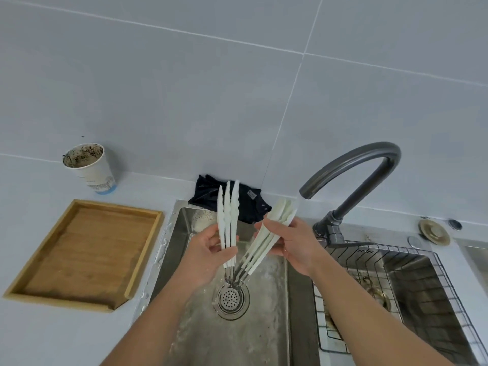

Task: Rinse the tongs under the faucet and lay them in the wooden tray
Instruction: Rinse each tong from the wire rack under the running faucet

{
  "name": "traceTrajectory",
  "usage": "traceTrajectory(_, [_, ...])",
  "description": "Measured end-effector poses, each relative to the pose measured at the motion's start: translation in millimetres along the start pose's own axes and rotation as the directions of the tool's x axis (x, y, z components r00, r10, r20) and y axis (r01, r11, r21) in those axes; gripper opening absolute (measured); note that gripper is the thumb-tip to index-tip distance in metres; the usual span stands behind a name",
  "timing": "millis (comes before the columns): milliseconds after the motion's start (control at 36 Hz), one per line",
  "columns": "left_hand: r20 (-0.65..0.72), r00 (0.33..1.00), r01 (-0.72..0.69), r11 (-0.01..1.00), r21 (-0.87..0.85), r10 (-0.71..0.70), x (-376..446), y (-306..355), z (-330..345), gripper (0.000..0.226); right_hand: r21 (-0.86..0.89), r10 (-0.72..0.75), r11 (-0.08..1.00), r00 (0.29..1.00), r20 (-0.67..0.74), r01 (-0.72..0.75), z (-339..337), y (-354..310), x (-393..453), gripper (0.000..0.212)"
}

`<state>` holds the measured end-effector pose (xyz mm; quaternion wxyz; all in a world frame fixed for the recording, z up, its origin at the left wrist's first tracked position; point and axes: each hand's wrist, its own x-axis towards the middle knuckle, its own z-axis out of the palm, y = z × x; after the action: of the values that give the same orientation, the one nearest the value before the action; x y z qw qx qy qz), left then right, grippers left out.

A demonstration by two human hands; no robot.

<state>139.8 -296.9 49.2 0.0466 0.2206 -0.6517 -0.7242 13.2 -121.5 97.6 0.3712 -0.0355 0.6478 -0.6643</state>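
Over the steel sink [274, 339], a person holds white tongs [228, 220] spread in a V — hinge low above the drain [233, 299], tips up. The left hand [208, 256] pinches one arm with curled fingers; the right hand [291, 243] grips the other. The faucet [353, 178] arches at right — the wooden tray [87, 253] lies on the counter at left.

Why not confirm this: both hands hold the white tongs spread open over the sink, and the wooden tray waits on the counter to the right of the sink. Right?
Not quite. The head view shows the wooden tray on the counter to the left of the sink, not the right. The rest stands: the left hand and right hand hold the white tongs spread open over the sink.
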Motion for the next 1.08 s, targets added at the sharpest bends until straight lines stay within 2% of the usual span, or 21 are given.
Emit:
traceTrajectory(111, [-0.009, 1.000, -0.006, 0.999, -0.038, 0.006, 0.6, -2.0, -6.1, 0.049, -0.039, 0.012, 0.999, 1.000, 0.002, -0.012, 6.6, -3.3, 1.9, 0.041])
traceTrajectory(278, [0.041, 0.999, -0.006, 1.000, -0.012, 0.006, 5.1, 4.3, 0.2, 0.057, 0.070, 0.064, 0.996, 0.997, -0.044, -0.061, -1.7, -5.3, -4.9, 0.049])
traceTrajectory(389, [0.092, 0.996, 0.008, 0.999, 0.048, -0.012, 11.7, 11.3, 12.0, 0.050, 0.093, 0.067, 0.994, 0.994, -0.090, -0.059, -8.4, -10.0, -14.9, 0.049])
traceTrajectory(583, [0.141, 0.986, 0.101, 0.990, -0.097, -0.087, 19.6, 16.1, 42.5, 0.035, 0.021, 0.001, 1.000, 0.968, -0.251, 0.004, -19.1, -22.9, -30.5, 0.022])
traceTrajectory(778, [0.181, 0.976, 0.166, 0.947, -0.276, -0.118, 30.2, 26.9, 67.7, 0.027, -0.074, -0.062, 0.996, 0.948, -0.314, 0.041, -33.0, -32.3, -48.0, 0.024])
traceTrajectory(1083, [0.238, 0.969, 0.130, 0.963, -0.237, -0.073, 36.3, 37.3, 94.0, 0.023, -0.140, -0.099, 0.989, 0.927, -0.361, 0.051, -61.0, -24.8, -71.2, 0.028])
